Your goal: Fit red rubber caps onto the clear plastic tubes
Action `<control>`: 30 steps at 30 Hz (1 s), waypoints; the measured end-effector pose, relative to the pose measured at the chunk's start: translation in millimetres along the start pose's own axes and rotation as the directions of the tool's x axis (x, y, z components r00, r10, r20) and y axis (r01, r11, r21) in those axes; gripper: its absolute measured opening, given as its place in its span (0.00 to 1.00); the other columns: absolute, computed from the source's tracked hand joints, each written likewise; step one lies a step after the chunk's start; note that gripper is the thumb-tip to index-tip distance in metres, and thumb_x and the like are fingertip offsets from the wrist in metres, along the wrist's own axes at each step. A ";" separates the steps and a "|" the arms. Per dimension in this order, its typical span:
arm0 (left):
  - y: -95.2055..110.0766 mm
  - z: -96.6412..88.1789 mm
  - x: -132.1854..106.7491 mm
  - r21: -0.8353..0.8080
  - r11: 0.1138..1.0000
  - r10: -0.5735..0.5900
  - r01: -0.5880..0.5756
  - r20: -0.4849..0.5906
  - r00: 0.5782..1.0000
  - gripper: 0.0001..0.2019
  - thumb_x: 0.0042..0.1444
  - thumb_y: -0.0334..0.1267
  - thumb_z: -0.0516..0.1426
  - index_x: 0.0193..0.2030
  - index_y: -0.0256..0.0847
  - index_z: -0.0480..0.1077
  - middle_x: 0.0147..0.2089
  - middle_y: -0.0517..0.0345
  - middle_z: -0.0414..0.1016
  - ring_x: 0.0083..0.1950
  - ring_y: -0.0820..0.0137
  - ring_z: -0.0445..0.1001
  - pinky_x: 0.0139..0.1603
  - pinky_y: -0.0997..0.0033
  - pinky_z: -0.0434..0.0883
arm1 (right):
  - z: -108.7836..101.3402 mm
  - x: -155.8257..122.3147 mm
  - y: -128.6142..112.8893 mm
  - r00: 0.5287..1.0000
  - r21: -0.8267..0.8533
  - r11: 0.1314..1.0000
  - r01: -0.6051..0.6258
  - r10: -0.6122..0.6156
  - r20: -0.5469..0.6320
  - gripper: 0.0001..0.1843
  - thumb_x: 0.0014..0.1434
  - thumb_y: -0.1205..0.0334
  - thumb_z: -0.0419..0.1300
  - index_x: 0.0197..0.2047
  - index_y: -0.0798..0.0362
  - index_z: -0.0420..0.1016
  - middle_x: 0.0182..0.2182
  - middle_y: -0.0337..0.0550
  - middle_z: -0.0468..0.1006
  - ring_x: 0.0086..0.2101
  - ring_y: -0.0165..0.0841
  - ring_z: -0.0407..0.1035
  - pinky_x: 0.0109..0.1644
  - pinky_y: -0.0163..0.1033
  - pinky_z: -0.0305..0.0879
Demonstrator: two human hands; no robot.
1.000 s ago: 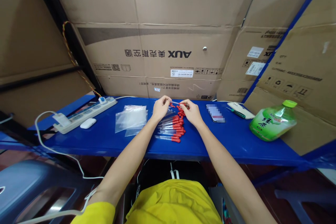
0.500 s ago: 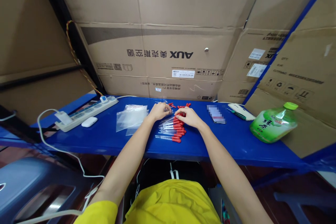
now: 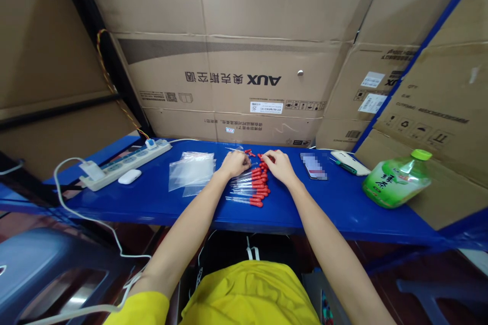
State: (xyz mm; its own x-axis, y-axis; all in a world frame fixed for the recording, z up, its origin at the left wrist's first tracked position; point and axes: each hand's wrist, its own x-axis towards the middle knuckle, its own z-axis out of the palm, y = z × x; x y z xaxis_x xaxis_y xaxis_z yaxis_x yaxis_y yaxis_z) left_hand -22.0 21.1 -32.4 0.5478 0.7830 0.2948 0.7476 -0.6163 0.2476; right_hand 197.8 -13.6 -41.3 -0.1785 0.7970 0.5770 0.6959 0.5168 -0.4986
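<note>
A row of clear glass droppers with red rubber bulbs point(image 3: 252, 188) lies on the blue shelf point(image 3: 152, 203) in front of me. My left hand point(image 3: 235, 164) rests at the far end of the row, fingers curled on the glass ends. My right hand point(image 3: 277, 164) is at the red bulbs on the far side, fingers pinched around one. A few loose red bulbs point(image 3: 249, 152) lie just beyond the hands.
Clear plastic bags point(image 3: 191, 171) lie to the left, with a white power strip point(image 3: 124, 163) and small white case point(image 3: 129, 176) beyond. A phone point(image 3: 313, 165), a white device point(image 3: 349, 161) and a green bottle point(image 3: 396, 178) sit to the right. Cardboard boxes point(image 3: 236, 81) wall the back.
Both hands came down from holding a dropper above the far end of the row onto the row itself; the right hand then shifted back toward the loose bulbs.
</note>
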 end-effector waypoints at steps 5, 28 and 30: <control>4.2 -3.5 -0.4 -0.032 0.999 0.008 -0.013 -0.165 0.986 0.09 0.64 0.42 0.58 0.41 0.41 0.78 0.48 0.49 0.79 0.52 0.57 0.73 0.52 0.60 0.65 | -1.0 -0.4 0.5 0.994 0.092 0.992 -0.089 0.094 -0.056 0.12 0.66 0.56 0.57 0.47 0.49 0.79 0.33 0.41 0.82 0.32 0.36 0.70 0.40 0.40 0.63; 11.7 -0.7 2.8 -0.169 0.954 0.213 -0.248 -0.201 0.956 0.16 0.72 0.47 0.50 0.48 0.42 0.76 0.46 0.53 0.81 0.49 0.63 0.76 0.50 0.66 0.66 | -1.6 4.4 0.3 0.985 0.410 0.904 -0.120 0.161 -0.066 0.13 0.61 0.50 0.62 0.37 0.51 0.78 0.34 0.44 0.84 0.36 0.37 0.79 0.44 0.40 0.72; 11.2 -0.2 2.8 -0.151 0.954 0.231 -0.259 -0.178 0.956 0.14 0.72 0.45 0.51 0.49 0.42 0.76 0.45 0.53 0.81 0.46 0.64 0.77 0.47 0.67 0.66 | -4.5 3.3 -0.1 0.991 0.286 0.952 -0.109 0.128 -0.047 0.11 0.63 0.52 0.61 0.39 0.50 0.79 0.33 0.42 0.84 0.35 0.36 0.77 0.44 0.39 0.71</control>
State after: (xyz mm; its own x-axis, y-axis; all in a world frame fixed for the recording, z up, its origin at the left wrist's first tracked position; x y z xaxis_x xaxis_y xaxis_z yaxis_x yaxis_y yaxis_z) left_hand -12.2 16.4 -28.6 0.6299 0.5912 0.5037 0.5148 -0.8034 0.2993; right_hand 200.3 -12.3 -36.5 -0.0553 0.8410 0.5382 0.4828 0.4943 -0.7228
